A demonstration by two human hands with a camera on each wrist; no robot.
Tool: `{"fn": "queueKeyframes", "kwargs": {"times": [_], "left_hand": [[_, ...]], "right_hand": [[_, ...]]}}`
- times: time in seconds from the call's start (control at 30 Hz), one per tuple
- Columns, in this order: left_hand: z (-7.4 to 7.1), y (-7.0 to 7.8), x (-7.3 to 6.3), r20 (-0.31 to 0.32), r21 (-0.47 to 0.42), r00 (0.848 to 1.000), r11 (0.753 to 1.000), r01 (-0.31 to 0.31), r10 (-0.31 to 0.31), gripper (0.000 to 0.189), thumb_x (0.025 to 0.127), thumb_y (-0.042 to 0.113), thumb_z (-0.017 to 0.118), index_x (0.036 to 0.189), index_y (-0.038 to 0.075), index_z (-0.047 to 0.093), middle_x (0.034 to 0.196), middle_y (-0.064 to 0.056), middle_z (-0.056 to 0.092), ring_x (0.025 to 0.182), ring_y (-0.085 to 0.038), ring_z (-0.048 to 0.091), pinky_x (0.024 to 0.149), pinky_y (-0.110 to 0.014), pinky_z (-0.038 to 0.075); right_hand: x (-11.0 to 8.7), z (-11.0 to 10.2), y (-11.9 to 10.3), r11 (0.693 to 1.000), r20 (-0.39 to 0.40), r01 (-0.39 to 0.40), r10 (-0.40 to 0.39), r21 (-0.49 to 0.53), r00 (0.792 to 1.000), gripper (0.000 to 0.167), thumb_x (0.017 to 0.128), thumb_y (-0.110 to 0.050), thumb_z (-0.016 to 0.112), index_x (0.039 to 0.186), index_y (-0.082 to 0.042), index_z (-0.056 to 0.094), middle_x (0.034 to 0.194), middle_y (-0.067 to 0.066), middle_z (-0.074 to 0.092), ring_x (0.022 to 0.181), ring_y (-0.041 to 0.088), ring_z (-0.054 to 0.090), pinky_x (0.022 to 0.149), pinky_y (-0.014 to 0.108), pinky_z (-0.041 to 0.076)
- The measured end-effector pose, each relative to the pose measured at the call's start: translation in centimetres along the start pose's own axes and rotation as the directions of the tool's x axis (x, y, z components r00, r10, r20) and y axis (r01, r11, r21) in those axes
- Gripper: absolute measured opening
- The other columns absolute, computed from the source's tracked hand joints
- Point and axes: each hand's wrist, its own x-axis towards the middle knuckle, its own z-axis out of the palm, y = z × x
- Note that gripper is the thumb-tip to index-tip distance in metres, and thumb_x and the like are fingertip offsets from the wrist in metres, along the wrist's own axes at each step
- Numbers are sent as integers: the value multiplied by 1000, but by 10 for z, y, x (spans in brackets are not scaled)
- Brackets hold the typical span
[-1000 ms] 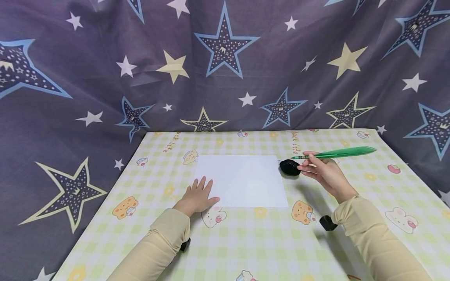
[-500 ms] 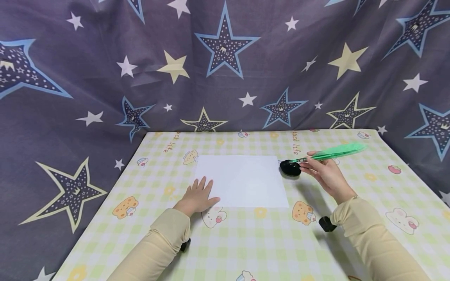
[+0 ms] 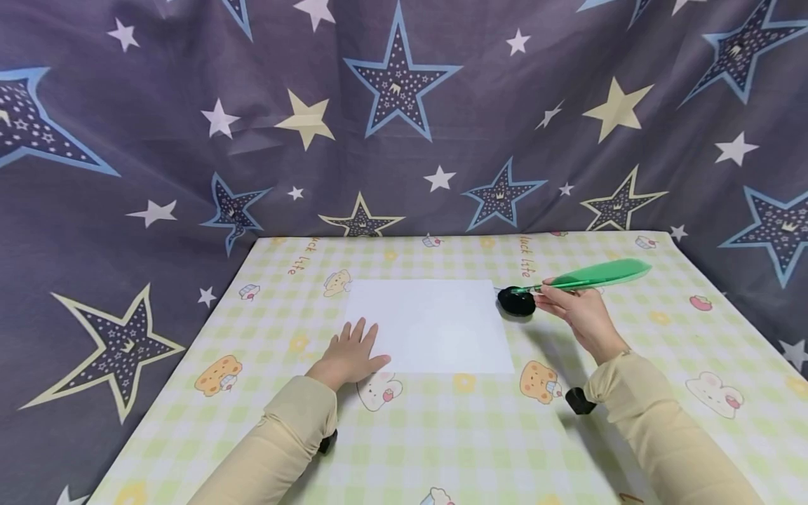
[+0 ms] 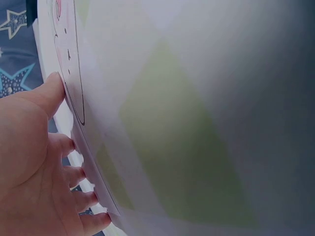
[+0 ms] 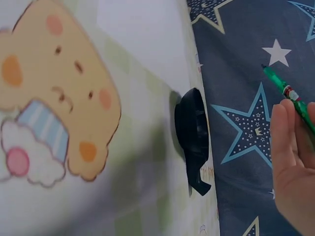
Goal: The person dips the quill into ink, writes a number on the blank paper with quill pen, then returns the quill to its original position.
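Note:
My left hand (image 3: 346, 354) lies with fingers spread on the left edge of a white sheet of paper (image 3: 435, 322); in the left wrist view its fingertips (image 4: 101, 221) touch the surface. The right hand (image 3: 586, 317) pinches a green feather pen (image 3: 600, 274) between thumb and fingers. Its plume points right and its tip is over a glossy black rounded piece (image 3: 516, 304) beside the paper's right edge. Whether tip and black piece touch, I cannot tell. The right wrist view shows the pen's dark tip (image 5: 266, 68) and a narrow, tail-like end on the black piece (image 5: 193, 128).
A green-checked tablecloth (image 3: 404, 435) with cartoon prints covers the table. Behind it hangs a dark curtain (image 3: 265, 168) patterned with stars. Small black devices (image 3: 579, 401) sit under both wrists.
The pen's tip has lowered toward the black piece and the feather has turned, its plume drawing in leftward. My left hand stays on the paper. The head view has shifted slightly.

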Motion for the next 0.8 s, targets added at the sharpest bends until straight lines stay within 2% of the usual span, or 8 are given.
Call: {"fn": "queueKeyframes", "kwargs": {"times": [0.1,0.17,0.3,0.4,0.53,0.67,0.8], "left_hand": [[-1,0,1,-3,5,1000,1000,-3,3,69,96,44,41,146,2,19,150,-23,8,135,-43,4,106,-56,8],[-1,0,1,-3,11,1000,1000,-5,5,69,96,45,41,146,2,19,150,-23,8,135,-43,4,106,-56,9],[-1,1,2,-4,14,1000,1000,-4,4,70,96,45,41,146,2,20,150,-23,8,134,-43,4,106,-56,9],[0,2,3,-5,11,1000,1000,2,-2,70,95,45,42,146,2,20,150,-23,8,134,-43,4,106,-55,9],[1,2,5,-10,6,1000,1000,8,-8,70,95,44,44,146,2,21,149,-24,9,134,-43,5,106,-54,10],[0,2,5,-17,3,1000,1000,12,-12,70,94,43,46,145,1,22,149,-25,11,134,-44,6,106,-55,11],[0,2,4,-18,2,1000,1000,18,-18,70,94,43,47,145,1,23,148,-25,11,134,-45,7,106,-55,12]], "right_hand": [[6,-7,8,1000,-10,17,-17,3,1000,23,85,-8,67,104,4,60,97,13,65,85,21,66,80,31,51],[7,-9,10,999,-43,16,-17,-28,999,25,85,-8,67,104,5,59,98,15,64,85,21,66,79,32,51],[16,-20,22,998,-77,10,-15,-64,997,40,83,-12,70,112,11,55,99,17,64,85,22,66,79,33,51],[30,-35,41,995,-112,4,-15,-98,994,50,82,-16,71,117,14,51,97,15,65,85,21,66,78,32,51],[45,-49,61,995,-138,25,-39,-100,990,51,81,-17,72,116,14,51,91,13,66,80,21,67,73,31,52],[44,-43,58,985,-156,14,-40,-169,987,41,82,-16,71,110,10,57,88,10,67,75,19,67,69,28,53],[26,-15,30,939,-164,-28,-30,-343,986,36,87,-12,64,111,13,55,88,11,66,72,13,65,70,26,53]]}}
